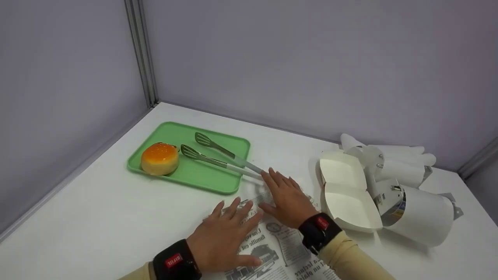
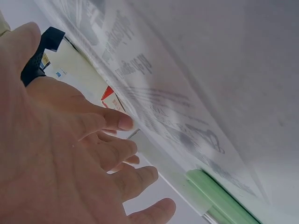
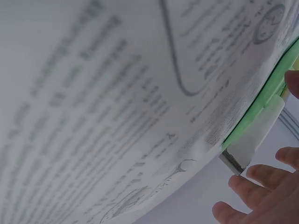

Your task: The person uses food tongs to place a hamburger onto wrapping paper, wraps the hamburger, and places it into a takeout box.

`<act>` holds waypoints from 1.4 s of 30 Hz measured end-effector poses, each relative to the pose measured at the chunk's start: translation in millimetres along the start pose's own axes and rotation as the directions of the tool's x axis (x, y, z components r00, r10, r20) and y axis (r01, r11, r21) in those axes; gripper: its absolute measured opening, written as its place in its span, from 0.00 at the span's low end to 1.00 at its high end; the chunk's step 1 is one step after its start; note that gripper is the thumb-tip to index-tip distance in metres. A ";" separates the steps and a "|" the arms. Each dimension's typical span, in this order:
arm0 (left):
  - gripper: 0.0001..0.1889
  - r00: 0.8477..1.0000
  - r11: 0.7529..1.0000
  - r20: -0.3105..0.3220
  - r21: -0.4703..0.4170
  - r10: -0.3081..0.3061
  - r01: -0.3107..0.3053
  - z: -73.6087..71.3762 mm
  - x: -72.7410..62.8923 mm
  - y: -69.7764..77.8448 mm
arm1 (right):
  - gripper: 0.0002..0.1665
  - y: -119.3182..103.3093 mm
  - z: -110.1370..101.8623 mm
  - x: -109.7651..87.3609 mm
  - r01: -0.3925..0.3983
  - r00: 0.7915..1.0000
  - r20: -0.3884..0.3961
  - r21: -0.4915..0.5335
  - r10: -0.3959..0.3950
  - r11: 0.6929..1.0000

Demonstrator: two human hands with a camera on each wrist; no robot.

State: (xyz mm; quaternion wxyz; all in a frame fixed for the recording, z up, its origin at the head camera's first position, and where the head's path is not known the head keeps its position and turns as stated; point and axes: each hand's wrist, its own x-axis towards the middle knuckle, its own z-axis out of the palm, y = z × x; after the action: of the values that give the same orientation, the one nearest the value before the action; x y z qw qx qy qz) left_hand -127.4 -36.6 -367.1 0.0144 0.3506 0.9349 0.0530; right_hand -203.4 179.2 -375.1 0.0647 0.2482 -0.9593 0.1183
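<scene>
A sheet of newspaper-print paper point(image 1: 255, 241) lies on the white table under both hands. My left hand point(image 1: 223, 239) is spread palm down over its left side, fingers straight. Farther forward on the right, my right hand point(image 1: 288, 198) reaches over the sheet with fingers extended. Its fingertips are at the white handle ends of the metal tongs point(image 1: 212, 160); whether they touch is unclear. In the right wrist view, a tongs handle point(image 3: 257, 133) sits close to the fingertips. The slotted tongs heads lie on a green tray point(image 1: 194, 179), beside a glazed bun point(image 1: 159, 158).
An open white clamshell food box point(image 1: 346, 194) stands right of the paper. Beyond it lie white curved cylinder-like pieces point(image 1: 424, 217) with metal brackets. Walls point(image 1: 291, 70) close off the table's back and left sides.
</scene>
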 end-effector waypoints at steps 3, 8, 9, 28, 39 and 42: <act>0.49 1.000 1.000 0.007 -0.015 -0.002 0.002 0.4 0.1 -0.7 | 0.50 -1.6 1.9 4.5 -0.009 1.000 0.006 0.006 0.009 1.000; 0.49 1.000 1.000 0.016 -0.002 -0.010 0.010 0.8 1.0 -1.0 | 0.49 -2.3 3.8 12.7 -0.035 0.999 0.020 0.015 0.035 0.999; 0.49 1.000 1.000 0.017 0.001 -0.011 0.010 0.7 1.0 -0.9 | 0.48 -2.0 4.5 14.3 -0.037 0.999 0.021 0.014 0.036 0.999; 0.49 0.998 0.998 0.017 0.034 -0.053 0.052 -1.7 0.8 -1.1 | 0.38 1.0 16.4 57.0 -0.119 0.993 -0.024 0.035 0.120 0.992; 0.49 0.998 0.998 0.018 0.017 -0.061 0.061 -2.6 1.4 -2.1 | 0.28 -1.3 20.3 66.0 -0.114 0.992 -0.041 0.029 0.115 0.993; 0.49 0.997 0.997 0.023 0.027 -0.067 0.067 -2.2 0.9 -2.6 | 0.23 0.5 23.4 67.8 -0.096 0.995 -0.037 0.034 0.097 0.995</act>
State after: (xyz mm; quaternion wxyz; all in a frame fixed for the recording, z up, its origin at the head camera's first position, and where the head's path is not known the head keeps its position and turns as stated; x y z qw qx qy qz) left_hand -130.0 -38.1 -365.2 0.0229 0.3198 0.9465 0.0359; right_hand -264.1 142.3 -385.3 0.0736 0.2001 -0.9667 0.1417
